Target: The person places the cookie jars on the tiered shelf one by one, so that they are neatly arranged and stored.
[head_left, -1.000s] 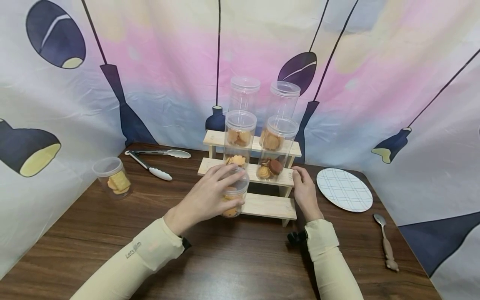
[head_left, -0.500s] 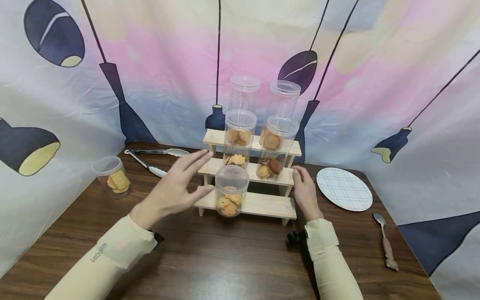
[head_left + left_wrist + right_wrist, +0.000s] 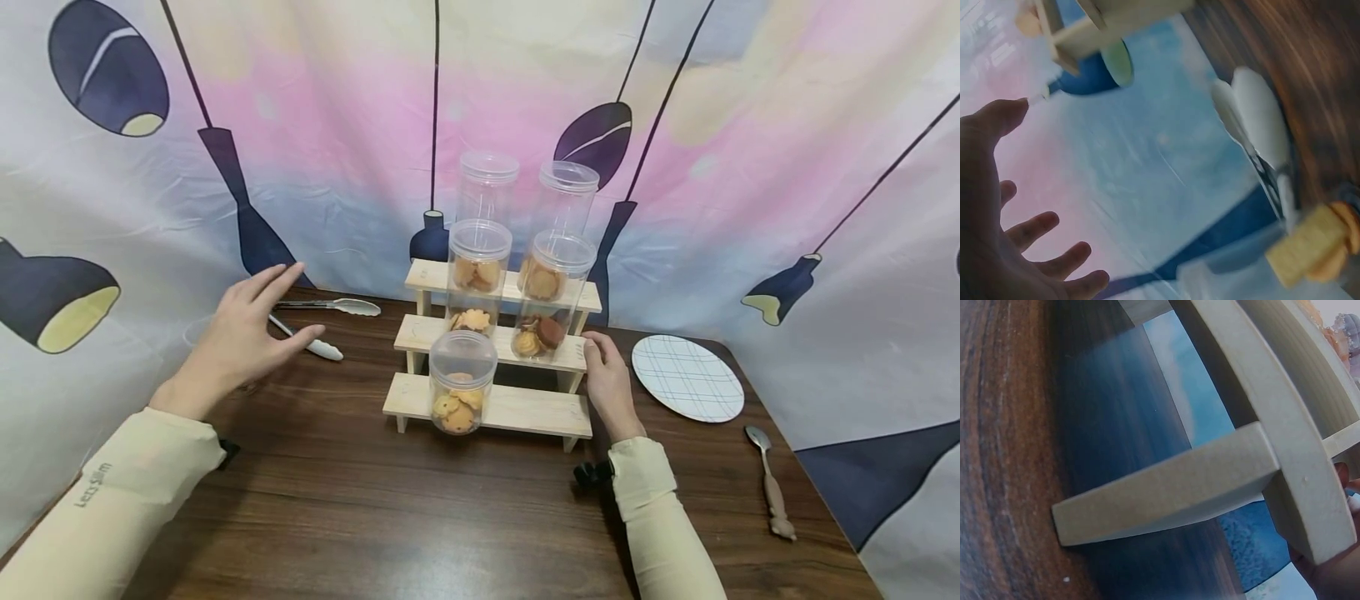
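My left hand [image 3: 240, 333], fingers spread and holding nothing, is over the left side of the table. It hides the lidded jar of yellow biscuits in the head view; the left wrist view shows those biscuits [image 3: 1310, 247] below the hand. Beyond it lie metal tongs [image 3: 324, 348] with white tips. My right hand [image 3: 611, 387] grips the right end of the middle step of a three-step wooden stand [image 3: 536, 408]. On the bottom step, left of centre, a clear jar of round cookies [image 3: 459, 400] stands upright with its lid on.
Clear lidded jars stand in pairs on the upper steps, such as a jar of mixed cookies [image 3: 540, 333] on the middle one. To the right lie a white plate with a line pattern [image 3: 687, 379] and a spoon [image 3: 772, 483]. A printed curtain [image 3: 337, 167] hangs behind the table.
My left hand has let go of the cookie jar on the bottom step and moved left, over the biscuit jar. The right hand has stayed at the stand.
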### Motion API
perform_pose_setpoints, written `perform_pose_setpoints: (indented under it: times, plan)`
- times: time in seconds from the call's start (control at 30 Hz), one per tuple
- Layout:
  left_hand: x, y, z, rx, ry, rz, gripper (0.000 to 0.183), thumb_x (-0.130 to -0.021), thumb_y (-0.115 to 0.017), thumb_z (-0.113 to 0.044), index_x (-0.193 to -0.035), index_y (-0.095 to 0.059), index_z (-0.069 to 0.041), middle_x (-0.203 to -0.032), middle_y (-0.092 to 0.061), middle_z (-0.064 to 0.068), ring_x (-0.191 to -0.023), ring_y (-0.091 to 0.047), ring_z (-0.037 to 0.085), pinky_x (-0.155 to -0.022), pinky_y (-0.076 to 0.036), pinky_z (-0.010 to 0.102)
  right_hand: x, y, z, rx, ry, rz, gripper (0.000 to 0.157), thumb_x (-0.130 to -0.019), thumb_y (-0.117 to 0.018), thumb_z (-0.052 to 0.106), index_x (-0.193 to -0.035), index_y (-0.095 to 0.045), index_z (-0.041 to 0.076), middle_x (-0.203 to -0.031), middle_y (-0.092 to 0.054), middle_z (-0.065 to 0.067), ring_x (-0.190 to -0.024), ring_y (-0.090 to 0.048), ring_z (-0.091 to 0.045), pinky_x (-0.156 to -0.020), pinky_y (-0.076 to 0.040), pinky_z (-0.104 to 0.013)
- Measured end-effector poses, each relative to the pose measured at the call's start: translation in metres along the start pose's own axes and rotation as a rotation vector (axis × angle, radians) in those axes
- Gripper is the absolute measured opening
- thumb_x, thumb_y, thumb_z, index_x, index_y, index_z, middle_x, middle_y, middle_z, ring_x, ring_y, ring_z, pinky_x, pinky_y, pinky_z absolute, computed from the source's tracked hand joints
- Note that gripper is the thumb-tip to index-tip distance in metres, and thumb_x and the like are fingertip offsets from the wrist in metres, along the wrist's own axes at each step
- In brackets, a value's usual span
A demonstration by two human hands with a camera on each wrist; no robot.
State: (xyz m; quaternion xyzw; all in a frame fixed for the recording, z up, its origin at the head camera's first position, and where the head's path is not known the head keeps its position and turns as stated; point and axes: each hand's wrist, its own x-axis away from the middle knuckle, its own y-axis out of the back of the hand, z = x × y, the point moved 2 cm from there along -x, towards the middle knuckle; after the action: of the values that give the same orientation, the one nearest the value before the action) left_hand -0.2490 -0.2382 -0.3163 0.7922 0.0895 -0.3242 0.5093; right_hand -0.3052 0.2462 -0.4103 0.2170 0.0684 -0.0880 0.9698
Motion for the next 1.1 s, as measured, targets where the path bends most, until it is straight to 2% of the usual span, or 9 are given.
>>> perform_pose_setpoints:
  times: [0.13,0.3,0.43,0.53,0.73,0.83,0.97,1.1]
  plan:
    - [0.004,0.004,0.022,-0.028,0.09,0.055,0.094,-0.08,-0.081,-0.037,-0.158,-0.032,-0.02,-0.15,-0.037,0.029,-0.13,-0.033,0.06,-0.108,-0.024,0.067,0.001,0.0,0.0,0.01,0.007,0.002,0.047,-0.106,-0.034,0.05,-0.139,-0.053,0.021,-0.095,-0.057,-0.011,-0.074,-0.054,-0.026,-0.067,-0.046,-0.035]
    - [0.012,0.004,0.047,-0.058,0.175,0.127,0.098,-0.082,-0.079,-0.041,-0.16,-0.025,-0.017,-0.149,-0.033,0.032,-0.128,-0.03,0.062,-0.106,-0.022,0.069,0.0,-0.001,-0.001,0.007,0.014,0.003,0.047,-0.106,-0.034,0.049,-0.139,-0.053,0.021,-0.091,-0.055,-0.01,-0.078,-0.055,-0.036,-0.066,-0.046,-0.035]
    - [0.018,0.004,0.06,-0.063,0.222,0.182,0.099,-0.084,-0.077,-0.046,-0.16,-0.022,-0.015,-0.15,-0.031,0.033,-0.128,-0.027,0.064,-0.106,-0.02,0.07,0.0,-0.001,-0.001,0.012,0.018,0.0,0.049,-0.106,-0.034,0.05,-0.14,-0.053,0.02,-0.092,-0.056,-0.011,-0.082,-0.055,-0.042,-0.067,-0.045,-0.036]
    - [0.02,0.004,0.065,-0.067,0.231,0.203,0.1,-0.084,-0.076,-0.048,-0.16,-0.021,-0.014,-0.149,-0.029,0.035,-0.128,-0.025,0.064,-0.106,-0.019,0.07,0.0,0.0,-0.001,0.02,0.021,-0.003,0.049,-0.106,-0.034,0.05,-0.14,-0.053,0.019,-0.094,-0.056,-0.011,-0.08,-0.055,-0.04,-0.066,-0.045,-0.036]
    - [0.021,0.007,0.069,-0.092,0.223,0.192,0.099,-0.083,-0.078,-0.043,-0.16,-0.023,-0.013,-0.146,-0.032,0.036,-0.13,-0.026,0.061,-0.109,-0.016,0.068,0.001,0.0,0.0,0.009,0.017,0.001,0.047,-0.106,-0.035,0.049,-0.139,-0.053,0.021,-0.094,-0.056,-0.011,-0.079,-0.055,-0.039,-0.066,-0.046,-0.036]
    - [0.025,0.007,0.072,-0.105,0.248,0.204,0.098,-0.084,-0.078,-0.041,-0.16,-0.023,-0.013,-0.145,-0.031,0.037,-0.128,-0.025,0.062,-0.108,-0.015,0.069,0.0,0.0,0.0,0.012,0.018,0.0,0.047,-0.107,-0.035,0.049,-0.139,-0.053,0.02,-0.095,-0.056,-0.011,-0.08,-0.055,-0.038,-0.066,-0.046,-0.035]
    - [0.031,0.008,0.078,-0.094,0.293,0.217,0.097,-0.085,-0.079,-0.037,-0.159,-0.023,-0.011,-0.147,-0.027,0.038,-0.127,-0.021,0.067,-0.107,-0.014,0.072,0.0,0.0,0.001,0.017,0.02,-0.005,0.047,-0.107,-0.035,0.048,-0.139,-0.053,0.019,-0.097,-0.057,-0.011,-0.077,-0.055,-0.03,-0.067,-0.046,-0.035]
    - [0.037,0.008,0.082,-0.081,0.302,0.215,0.092,-0.085,-0.079,-0.032,-0.157,-0.028,-0.007,-0.148,-0.025,0.04,-0.127,-0.022,0.068,-0.107,-0.014,0.073,0.001,0.001,0.002,0.013,0.021,-0.006,0.047,-0.107,-0.035,0.048,-0.139,-0.053,0.019,-0.096,-0.057,-0.011,-0.074,-0.054,-0.026,-0.066,-0.046,-0.035]
